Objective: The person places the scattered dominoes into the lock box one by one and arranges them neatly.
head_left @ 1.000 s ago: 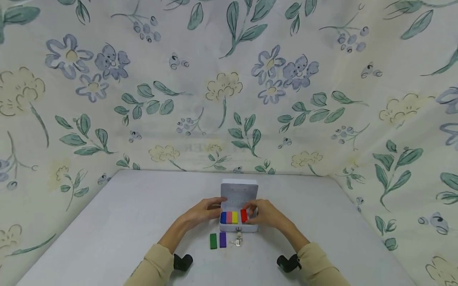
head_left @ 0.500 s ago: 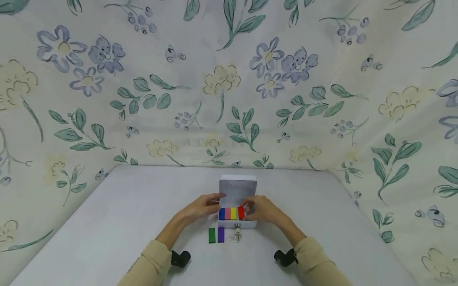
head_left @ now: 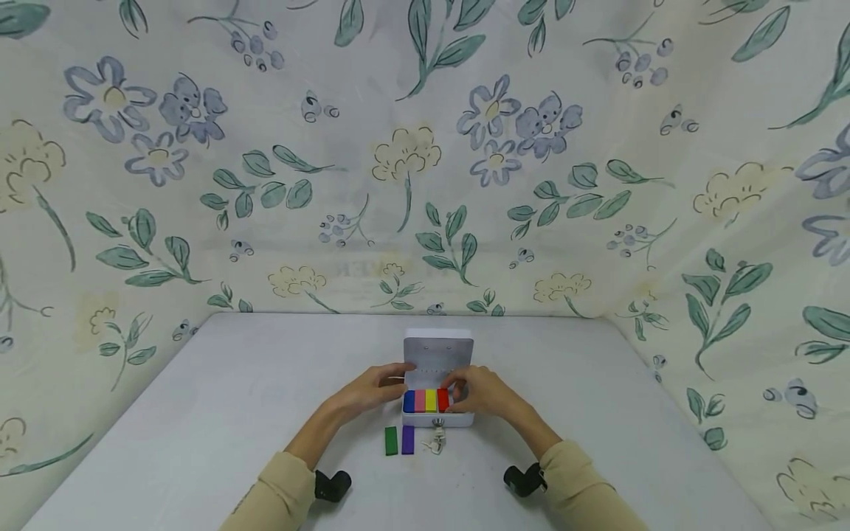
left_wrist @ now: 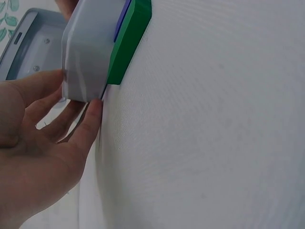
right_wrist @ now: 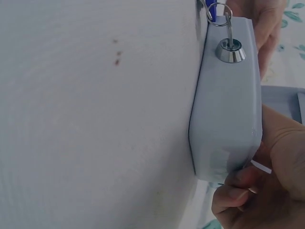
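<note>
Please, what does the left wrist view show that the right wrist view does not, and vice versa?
Left wrist only: the green block. Right wrist only: the lock with a key in it, the key ring and some brown specks. Both: the grey box, its open lid, part of the purple block, and parts of the left hand and right hand.
</note>
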The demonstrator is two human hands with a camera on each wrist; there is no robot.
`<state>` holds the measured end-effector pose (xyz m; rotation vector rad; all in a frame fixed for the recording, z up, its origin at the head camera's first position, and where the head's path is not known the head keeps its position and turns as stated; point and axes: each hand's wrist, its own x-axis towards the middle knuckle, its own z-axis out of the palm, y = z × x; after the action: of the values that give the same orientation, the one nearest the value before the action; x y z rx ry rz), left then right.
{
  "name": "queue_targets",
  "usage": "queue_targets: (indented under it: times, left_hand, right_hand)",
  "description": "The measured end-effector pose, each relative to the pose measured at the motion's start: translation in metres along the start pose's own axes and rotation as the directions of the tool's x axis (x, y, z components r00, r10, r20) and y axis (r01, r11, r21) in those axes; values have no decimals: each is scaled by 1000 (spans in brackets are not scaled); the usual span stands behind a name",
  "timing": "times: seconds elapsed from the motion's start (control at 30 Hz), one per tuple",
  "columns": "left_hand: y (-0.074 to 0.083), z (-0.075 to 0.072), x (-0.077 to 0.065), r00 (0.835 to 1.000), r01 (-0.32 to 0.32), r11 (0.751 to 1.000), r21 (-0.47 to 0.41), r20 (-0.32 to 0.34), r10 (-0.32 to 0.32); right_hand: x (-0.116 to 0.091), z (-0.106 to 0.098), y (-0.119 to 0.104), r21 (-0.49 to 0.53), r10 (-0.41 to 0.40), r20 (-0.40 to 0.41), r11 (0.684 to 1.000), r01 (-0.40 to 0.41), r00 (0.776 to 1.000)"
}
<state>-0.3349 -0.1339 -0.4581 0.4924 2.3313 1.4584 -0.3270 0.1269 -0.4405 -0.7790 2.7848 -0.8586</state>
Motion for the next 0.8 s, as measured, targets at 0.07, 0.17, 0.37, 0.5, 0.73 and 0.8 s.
queue_targets:
  times: [0.07, 0.17, 0.37, 0.5, 0.73, 0.8]
  left_hand:
    - [0, 0, 1, 1000, -1, 1000, 4, -2, 1]
    - [0, -1, 1, 1000, -1, 1000, 11, -4, 1]
    - [0, 0, 2, 1000, 4, 1000, 20, -7, -4]
    - [1, 1, 1, 1000, 7, 1000, 22, -11, -6]
    - [0, 2, 1, 1000, 0, 1000, 28, -13, 0]
    - [0, 2, 0, 1000, 4, 1000, 25, -15, -3]
  right_hand:
    - [1, 0, 0, -5, -5, -1, 1000, 5, 1000]
    - [2, 1, 1, -21, -14, -5, 1000, 14, 1000]
    - [3, 3, 2, -45, -16, -14, 999, 16, 1000]
    - [3, 4, 1, -59, -22, -21, 998, 21, 1000]
    - [2, 6, 1, -71, -21, -22, 997, 20, 1000]
    - [1, 6, 1, -73, -29, -20, 997, 27, 999]
